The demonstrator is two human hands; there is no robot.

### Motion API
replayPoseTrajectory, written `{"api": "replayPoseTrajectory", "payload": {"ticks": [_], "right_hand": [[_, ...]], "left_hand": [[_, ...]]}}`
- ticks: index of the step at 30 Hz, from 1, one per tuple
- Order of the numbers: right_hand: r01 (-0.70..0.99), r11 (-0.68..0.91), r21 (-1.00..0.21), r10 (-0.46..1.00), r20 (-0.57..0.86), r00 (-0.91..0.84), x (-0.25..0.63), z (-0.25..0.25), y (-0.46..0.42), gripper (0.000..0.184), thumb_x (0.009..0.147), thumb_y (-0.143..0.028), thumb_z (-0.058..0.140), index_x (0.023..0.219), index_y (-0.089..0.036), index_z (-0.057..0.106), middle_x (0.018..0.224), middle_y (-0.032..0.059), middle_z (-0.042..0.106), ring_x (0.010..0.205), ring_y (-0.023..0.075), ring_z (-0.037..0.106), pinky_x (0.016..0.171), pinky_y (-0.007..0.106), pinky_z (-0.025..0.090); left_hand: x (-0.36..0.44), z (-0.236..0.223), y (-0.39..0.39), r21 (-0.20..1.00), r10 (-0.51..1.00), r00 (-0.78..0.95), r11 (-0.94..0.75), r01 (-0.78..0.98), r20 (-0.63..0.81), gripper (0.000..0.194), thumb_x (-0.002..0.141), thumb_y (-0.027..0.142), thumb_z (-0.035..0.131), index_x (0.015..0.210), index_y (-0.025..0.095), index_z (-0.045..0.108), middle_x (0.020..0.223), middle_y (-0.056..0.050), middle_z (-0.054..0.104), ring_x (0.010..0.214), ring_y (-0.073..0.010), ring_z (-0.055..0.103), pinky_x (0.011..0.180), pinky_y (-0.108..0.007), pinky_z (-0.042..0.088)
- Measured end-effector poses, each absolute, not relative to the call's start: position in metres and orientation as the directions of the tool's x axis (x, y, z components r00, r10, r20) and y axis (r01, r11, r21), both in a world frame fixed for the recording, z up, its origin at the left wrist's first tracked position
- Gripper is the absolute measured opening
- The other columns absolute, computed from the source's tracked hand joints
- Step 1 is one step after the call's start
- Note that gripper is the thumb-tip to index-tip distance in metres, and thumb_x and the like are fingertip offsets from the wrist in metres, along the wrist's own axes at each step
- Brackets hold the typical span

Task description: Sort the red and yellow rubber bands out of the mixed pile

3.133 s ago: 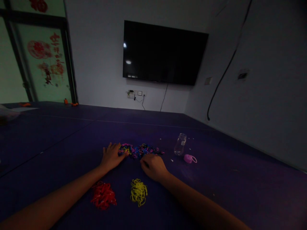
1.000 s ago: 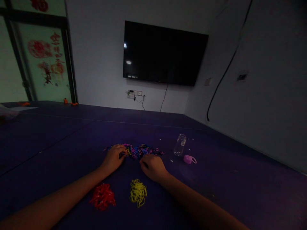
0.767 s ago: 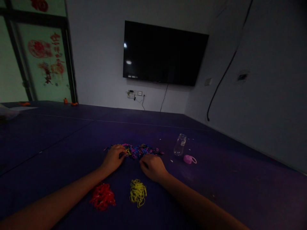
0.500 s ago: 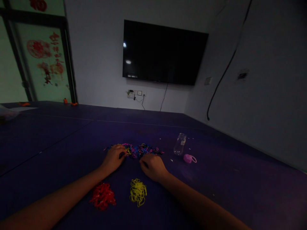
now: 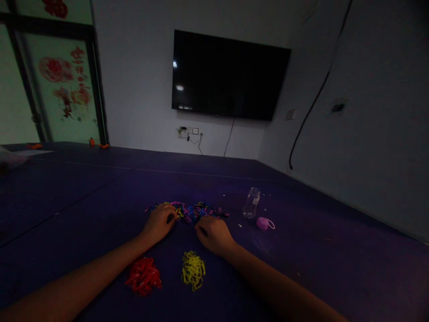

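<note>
A mixed pile of small rubber bands point(image 5: 191, 212), in blue, pink, black and some yellow, lies in the middle of the purple surface. At its left end my left hand point(image 5: 161, 222) is closed, thumb and fingertips bent in beside some yellow bands; whether it pinches one is too dark to tell. My right hand point(image 5: 213, 233) rests curled against the pile's near right edge, its fingertips hidden from view. Nearer to me, a heap of red rubber bands point(image 5: 144, 276) lies by my left forearm. A separate heap of yellow rubber bands point(image 5: 193, 270) sits between my forearms.
To the right of the pile stands a clear bottle point(image 5: 251, 203) without its lid. A pink cap with a loop point(image 5: 264, 223) lies beside it, among small white scraps. Farther off are a wall-mounted television point(image 5: 229, 76) and a glass door point(image 5: 60, 85).
The view has tilted very slightly. Both hands and the heaps of rubber bands stay practically where they were.
</note>
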State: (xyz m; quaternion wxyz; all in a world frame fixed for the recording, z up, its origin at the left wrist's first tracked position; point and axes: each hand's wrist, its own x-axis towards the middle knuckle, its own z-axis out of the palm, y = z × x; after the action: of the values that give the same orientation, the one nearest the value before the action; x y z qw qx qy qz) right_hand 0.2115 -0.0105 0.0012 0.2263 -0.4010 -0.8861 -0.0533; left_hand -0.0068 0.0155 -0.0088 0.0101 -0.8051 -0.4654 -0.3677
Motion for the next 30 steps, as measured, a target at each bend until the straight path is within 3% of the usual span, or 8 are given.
{"api": "replayPoseTrajectory", "payload": {"ticks": [10,15,30], "right_hand": [[0.741,0.669,-0.066,0.684,0.446,-0.578,0.2112,0.0006,-0.01,0.018,0.086,-0.017,0.047,0.079,-0.018,0.063,0.081,0.0036,0.066,0.078,0.0154,0.06,0.066,0.023,0.04],[0.732,0.679,-0.061,0.676,0.441,-0.59,0.2113,0.0006,-0.01,0.017,0.086,-0.016,0.047,0.079,-0.017,0.063,0.081,0.0037,0.065,0.078,0.0147,0.059,0.067,0.022,0.039],[0.736,0.673,-0.072,0.684,0.437,-0.584,0.2112,0.0014,-0.0104,0.016,0.084,-0.016,0.048,0.08,-0.018,0.063,0.083,0.0037,0.066,0.081,0.0158,0.06,0.069,0.023,0.04]], "left_hand": [[-0.0085,-0.0079,0.0149,0.314,0.772,0.201,-0.461,0.83,0.603,0.014,0.077,0.009,0.055,0.07,0.019,0.061,0.082,-0.003,0.067,0.083,-0.023,0.061,0.077,-0.036,0.045],[-0.0082,-0.0062,0.014,0.327,0.726,0.183,-0.501,0.802,0.663,0.013,0.077,0.009,0.055,0.072,0.019,0.06,0.082,-0.002,0.067,0.083,-0.0218,0.06,0.077,-0.035,0.045],[-0.0037,-0.0072,0.0143,0.312,0.716,0.317,-0.598,0.738,0.622,0.016,0.076,0.008,0.053,0.073,0.02,0.062,0.079,-0.003,0.065,0.081,-0.0216,0.06,0.075,-0.034,0.046]]}}
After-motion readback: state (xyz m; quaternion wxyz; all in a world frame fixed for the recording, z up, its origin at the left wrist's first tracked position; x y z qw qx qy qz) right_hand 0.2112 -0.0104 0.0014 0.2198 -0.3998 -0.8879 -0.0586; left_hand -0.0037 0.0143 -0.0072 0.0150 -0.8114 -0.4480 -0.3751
